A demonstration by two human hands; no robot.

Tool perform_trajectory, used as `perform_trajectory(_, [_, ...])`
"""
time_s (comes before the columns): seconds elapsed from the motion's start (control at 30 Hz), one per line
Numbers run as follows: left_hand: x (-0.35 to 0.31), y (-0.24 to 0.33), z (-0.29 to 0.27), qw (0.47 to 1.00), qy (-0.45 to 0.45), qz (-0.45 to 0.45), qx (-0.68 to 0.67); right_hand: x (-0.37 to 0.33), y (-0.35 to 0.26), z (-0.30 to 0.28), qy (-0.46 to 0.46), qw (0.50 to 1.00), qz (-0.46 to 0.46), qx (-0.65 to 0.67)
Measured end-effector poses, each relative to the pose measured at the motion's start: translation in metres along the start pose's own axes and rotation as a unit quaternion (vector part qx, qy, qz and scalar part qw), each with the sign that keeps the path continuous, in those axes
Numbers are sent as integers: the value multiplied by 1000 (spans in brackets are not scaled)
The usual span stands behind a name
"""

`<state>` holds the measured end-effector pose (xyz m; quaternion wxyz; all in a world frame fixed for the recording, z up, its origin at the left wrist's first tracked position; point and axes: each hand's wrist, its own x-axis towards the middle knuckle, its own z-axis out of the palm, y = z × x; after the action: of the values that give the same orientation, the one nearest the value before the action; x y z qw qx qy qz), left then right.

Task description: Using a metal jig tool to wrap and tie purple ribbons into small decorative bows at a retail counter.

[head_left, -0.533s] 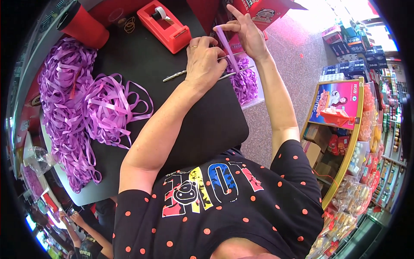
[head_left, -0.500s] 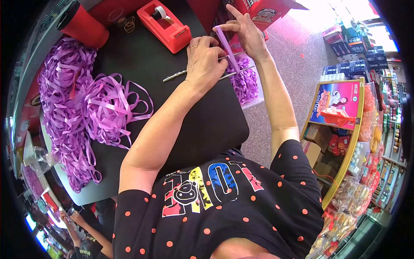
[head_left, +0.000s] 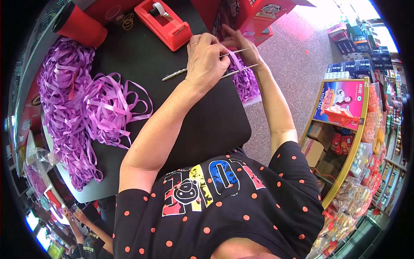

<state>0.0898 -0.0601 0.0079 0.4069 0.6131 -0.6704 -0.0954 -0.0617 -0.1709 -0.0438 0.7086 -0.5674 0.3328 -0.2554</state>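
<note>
My left hand (head_left: 206, 60) is closed around a pair of thin metal rods (head_left: 174, 75), held above the black table. The rods' tips stick out to the right, and one rod's left end looks twisted. A strip of purple ribbon (head_left: 235, 61) is looped over the rods beside my left fingertips. My right hand (head_left: 246, 48) is just beyond the tips, its fingers smeared by motion; whether it grips the ribbon is unclear. Below the rods, curled purple ribbon pieces (head_left: 246, 84) fill a clear container (head_left: 252, 101).
Purple ribbon heaps (head_left: 64, 99) cover the left side of the black table (head_left: 202, 125). At the back are a red tape dispenser (head_left: 166, 26), rubber bands (head_left: 128, 21) and a red tumbler (head_left: 82, 28). A red box (head_left: 258, 17) stands behind my right hand; a display shelf (head_left: 338, 103) is at right.
My right hand has come down and inward toward the rods. The ribbon, which stood up as a straight strip, is now bent over them. My left hand has barely moved.
</note>
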Motion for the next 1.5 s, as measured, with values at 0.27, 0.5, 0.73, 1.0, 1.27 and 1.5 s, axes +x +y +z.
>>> perform_trajectory(0.27, [-1, 2, -3, 1000, 1, -8, -1, -105, 36, 16, 159, 970, -158, -98])
perform_trajectory(0.5, [7, 30, -14, 991, 76, 3, -112, -138, -12, 63, 261, 957, -127, 25])
perform_trajectory(0.73, [-55, 88, 10, 577, -254, -475, -613, -126, -36, 39, 177, 982, -16, 69])
perform_trajectory(1.0, [-49, 99, 35, 456, -71, -452, -763, -122, -51, 40, 191, 980, -20, -42])
perform_trajectory(1.27, [-59, 87, 34, 347, -55, -340, -872, -129, -56, 47, 202, 979, -15, -28])
perform_trajectory(1.5, [-64, 88, 29, 362, -65, -358, -858, -95, -107, 68, 285, 896, -187, -285])
